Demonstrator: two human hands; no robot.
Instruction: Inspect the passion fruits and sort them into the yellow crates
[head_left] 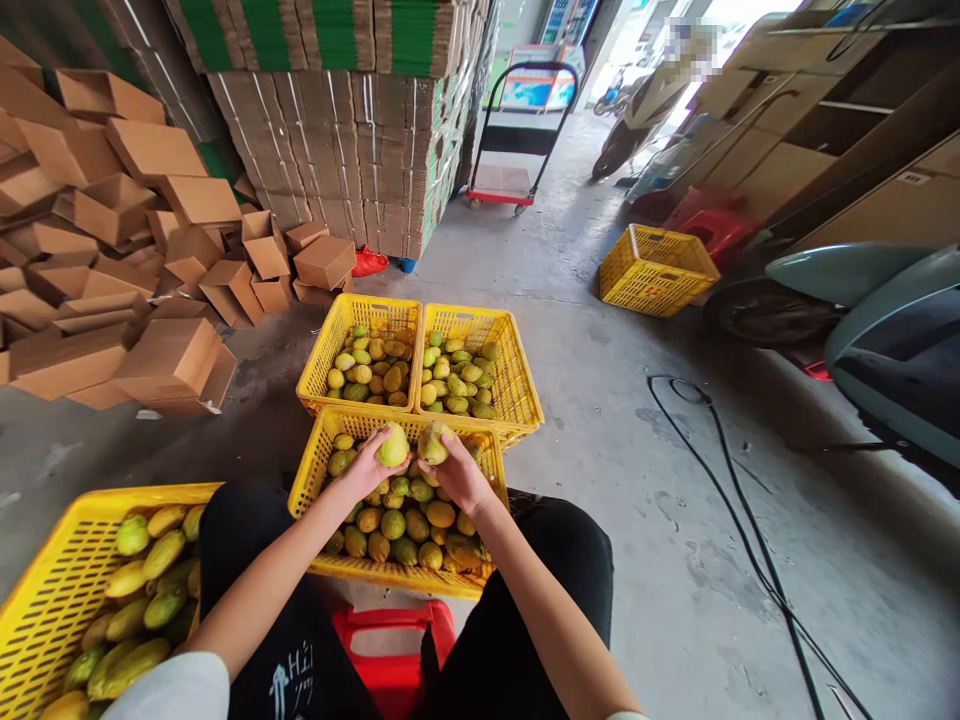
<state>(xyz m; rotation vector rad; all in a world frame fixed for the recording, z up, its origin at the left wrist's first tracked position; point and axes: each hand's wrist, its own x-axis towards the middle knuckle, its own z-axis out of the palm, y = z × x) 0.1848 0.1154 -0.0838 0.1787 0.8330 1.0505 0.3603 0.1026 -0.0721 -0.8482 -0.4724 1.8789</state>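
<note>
My left hand (366,468) grips a yellow-green mango (393,446) over the near yellow crate (309,470). My right hand (457,472) holds a second, browner mango (433,441) right beside it. Both hands hover above the heap of mangoes (405,525) filling that crate, which sits between my knees. Two more yellow crates stand just beyond it: the left one (330,345) and the right one (517,370), each partly filled with mangoes.
A large yellow crate (45,590) of longer mangoes sits at my left. A red stool (394,650) is under me. Folded cardboard boxes (112,250) pile up on the left. An empty yellow crate (654,268), a trolley (517,140), scooters (885,320) and a black cable (742,530) lie to the right.
</note>
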